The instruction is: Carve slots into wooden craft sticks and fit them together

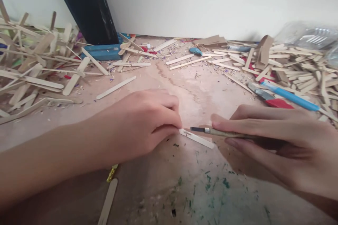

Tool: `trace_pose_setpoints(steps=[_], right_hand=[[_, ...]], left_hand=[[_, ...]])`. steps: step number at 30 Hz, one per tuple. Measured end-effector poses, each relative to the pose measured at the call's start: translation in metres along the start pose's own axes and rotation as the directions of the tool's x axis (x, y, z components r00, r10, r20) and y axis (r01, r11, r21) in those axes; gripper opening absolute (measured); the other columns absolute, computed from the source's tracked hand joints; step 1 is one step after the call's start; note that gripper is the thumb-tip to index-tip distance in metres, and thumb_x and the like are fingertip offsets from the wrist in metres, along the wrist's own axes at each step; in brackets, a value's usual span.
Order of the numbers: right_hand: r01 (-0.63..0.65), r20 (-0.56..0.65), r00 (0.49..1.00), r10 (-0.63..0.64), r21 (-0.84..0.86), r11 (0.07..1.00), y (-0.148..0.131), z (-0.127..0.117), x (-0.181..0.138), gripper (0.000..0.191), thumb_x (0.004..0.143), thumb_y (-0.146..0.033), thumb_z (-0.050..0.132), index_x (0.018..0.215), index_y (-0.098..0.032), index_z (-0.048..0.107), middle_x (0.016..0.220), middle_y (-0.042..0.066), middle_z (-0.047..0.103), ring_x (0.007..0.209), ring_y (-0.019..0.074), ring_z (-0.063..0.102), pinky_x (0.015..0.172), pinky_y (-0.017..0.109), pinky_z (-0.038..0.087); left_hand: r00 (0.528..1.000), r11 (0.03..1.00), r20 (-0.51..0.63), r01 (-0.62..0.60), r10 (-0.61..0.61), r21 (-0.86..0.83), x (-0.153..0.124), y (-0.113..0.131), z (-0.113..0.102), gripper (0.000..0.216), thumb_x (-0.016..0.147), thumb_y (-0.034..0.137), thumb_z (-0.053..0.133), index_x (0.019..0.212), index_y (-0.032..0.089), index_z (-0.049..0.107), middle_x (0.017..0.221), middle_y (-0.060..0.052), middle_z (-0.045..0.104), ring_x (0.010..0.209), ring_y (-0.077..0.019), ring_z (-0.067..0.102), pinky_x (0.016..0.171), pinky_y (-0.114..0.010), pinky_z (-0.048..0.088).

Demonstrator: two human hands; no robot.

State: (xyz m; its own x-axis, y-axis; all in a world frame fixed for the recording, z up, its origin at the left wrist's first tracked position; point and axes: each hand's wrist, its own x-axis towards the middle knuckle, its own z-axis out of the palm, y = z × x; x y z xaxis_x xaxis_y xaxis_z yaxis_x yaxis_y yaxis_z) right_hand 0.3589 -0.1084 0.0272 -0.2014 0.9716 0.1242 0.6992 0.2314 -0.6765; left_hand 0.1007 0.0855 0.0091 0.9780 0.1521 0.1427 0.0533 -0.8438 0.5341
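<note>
My left hand [142, 121] is closed, its fingertips pinching one end of a white-painted popsicle stick [197, 138] that lies flat on the worn pinkish work surface [190, 91]. My right hand [271, 140] is closed around a thin paintbrush [211, 131] with a dark tip. The brush tip hovers just above the stick, close to my left fingertips. Both hands rest low on the surface near its middle.
Piles of bare popsicle sticks [34, 74] crowd the left side, and more sticks [298, 66] cover the right. A blue-handled tool [290, 96] and a red piece [277, 103] lie at the right. A dark upright post [87, 7] on a blue base [102, 52] stands at the back. Green paint flecks [211, 182] mark the near surface.
</note>
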Motion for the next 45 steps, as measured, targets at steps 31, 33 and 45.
trace_pose_setpoints(steps=[31, 33, 45], right_hand=[[0.028, 0.077, 0.997, -0.026, -0.021, 0.999, 0.007, 0.003, 0.004, 0.039, 0.109, -0.019, 0.073, 0.145, -0.034, 0.08, 0.109, 0.002, 0.074, 0.067, 0.0038, 0.069, 0.057, 0.013, 0.053], [0.04, 0.072, 0.997, -0.038, -0.017, 0.999, 0.008, 0.003, 0.003, 0.038, 0.109, -0.019, 0.072, 0.144, -0.033, 0.08, 0.109, 0.002, 0.074, 0.066, 0.003, 0.068, 0.056, 0.012, 0.052], [0.077, 0.049, 0.996, -0.07, -0.15, 0.986, 0.011, 0.0, 0.001, 0.034, 0.114, -0.026, 0.066, 0.142, -0.034, 0.083, 0.109, 0.005, 0.079, 0.068, 0.0068, 0.071, 0.058, 0.017, 0.055]], left_hand=[[0.98, 0.954, 0.076, 0.197, -0.184, -0.225, 0.003, -0.004, -0.008, 0.018, 0.096, 0.026, 0.076, 0.082, 0.031, 0.087, 0.082, 0.008, 0.079, 0.067, -0.0091, 0.061, 0.058, -0.026, 0.038], [0.973, 0.951, 0.101, 0.226, -0.209, -0.21, 0.004, -0.001, -0.011, 0.02, 0.097, 0.024, 0.074, 0.081, 0.028, 0.086, 0.081, 0.007, 0.079, 0.066, -0.0086, 0.059, 0.06, -0.026, 0.037], [0.947, 0.941, 0.174, 0.299, -0.271, -0.162, 0.007, 0.009, -0.018, 0.022, 0.101, 0.018, 0.073, 0.084, 0.022, 0.087, 0.078, 0.008, 0.074, 0.066, -0.0064, 0.058, 0.06, -0.02, 0.034]])
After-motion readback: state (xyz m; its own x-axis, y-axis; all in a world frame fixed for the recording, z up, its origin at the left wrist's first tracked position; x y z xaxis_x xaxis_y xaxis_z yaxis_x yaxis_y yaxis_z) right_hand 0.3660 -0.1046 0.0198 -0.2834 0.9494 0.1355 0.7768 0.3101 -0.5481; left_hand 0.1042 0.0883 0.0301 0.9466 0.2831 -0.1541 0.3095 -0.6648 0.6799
